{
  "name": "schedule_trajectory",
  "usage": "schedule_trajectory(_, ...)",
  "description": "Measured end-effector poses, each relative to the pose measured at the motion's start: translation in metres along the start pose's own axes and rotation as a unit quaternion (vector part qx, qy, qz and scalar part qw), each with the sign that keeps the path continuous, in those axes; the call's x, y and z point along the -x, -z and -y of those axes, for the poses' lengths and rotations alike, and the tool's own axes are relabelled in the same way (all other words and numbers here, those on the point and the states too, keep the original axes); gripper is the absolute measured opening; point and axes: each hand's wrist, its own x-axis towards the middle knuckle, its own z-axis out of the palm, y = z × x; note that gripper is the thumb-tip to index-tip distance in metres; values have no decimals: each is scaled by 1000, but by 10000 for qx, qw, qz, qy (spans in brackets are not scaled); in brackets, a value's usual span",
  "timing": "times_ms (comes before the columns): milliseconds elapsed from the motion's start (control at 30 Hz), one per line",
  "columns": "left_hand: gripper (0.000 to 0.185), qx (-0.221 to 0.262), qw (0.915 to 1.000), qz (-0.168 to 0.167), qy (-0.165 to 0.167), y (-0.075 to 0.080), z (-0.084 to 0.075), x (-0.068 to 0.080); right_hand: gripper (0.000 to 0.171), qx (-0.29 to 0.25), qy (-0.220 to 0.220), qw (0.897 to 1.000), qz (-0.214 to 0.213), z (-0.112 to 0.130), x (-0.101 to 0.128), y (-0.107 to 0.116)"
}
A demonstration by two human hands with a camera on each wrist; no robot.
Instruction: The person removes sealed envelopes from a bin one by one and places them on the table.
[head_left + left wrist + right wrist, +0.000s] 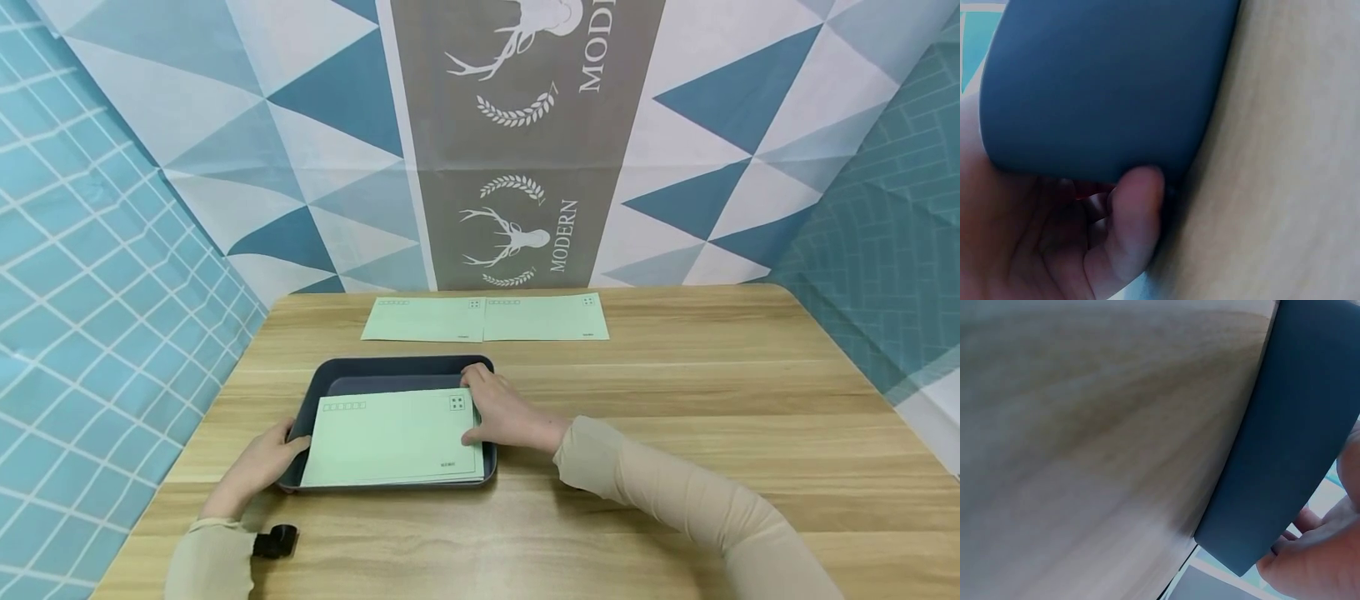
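Observation:
A dark grey rectangular tray (360,365) lies on the table and holds a stack of pale green envelopes (390,442). My left hand (262,462) grips the tray's left side, thumb over the rim; the left wrist view shows a curled finger against the outer wall of the tray (1104,94). At the right end of the stack, my right hand (506,412) reaches over the tray's rim. Its thumb touches the top envelope near the right edge, and its fingers are at the back right corner. Whether they pinch an envelope is hidden, also in the right wrist view.
Two more green envelopes (423,319) lie side by side at the table's back edge, behind the tray. The wooden table (675,392) extends to the right. A patterned cloth (517,167) hangs behind it. A small black device (277,540) is at the left sleeve.

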Motion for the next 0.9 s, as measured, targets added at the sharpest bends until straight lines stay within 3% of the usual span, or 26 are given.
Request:
schedule_trajectory(300,53,10,10000,-85,-50,0,0,1,70,-209,-122,9995,195,0,1,2)
schedule_trajectory(533,54,20,10000,-71,40,0,1,0,72,-681,-301,9970,227,-1,1,5)
schedule_trajectory(900,49,54,9999,-74,60,0,0,-1,26,-1118,-319,9929,234,-3,3,7)
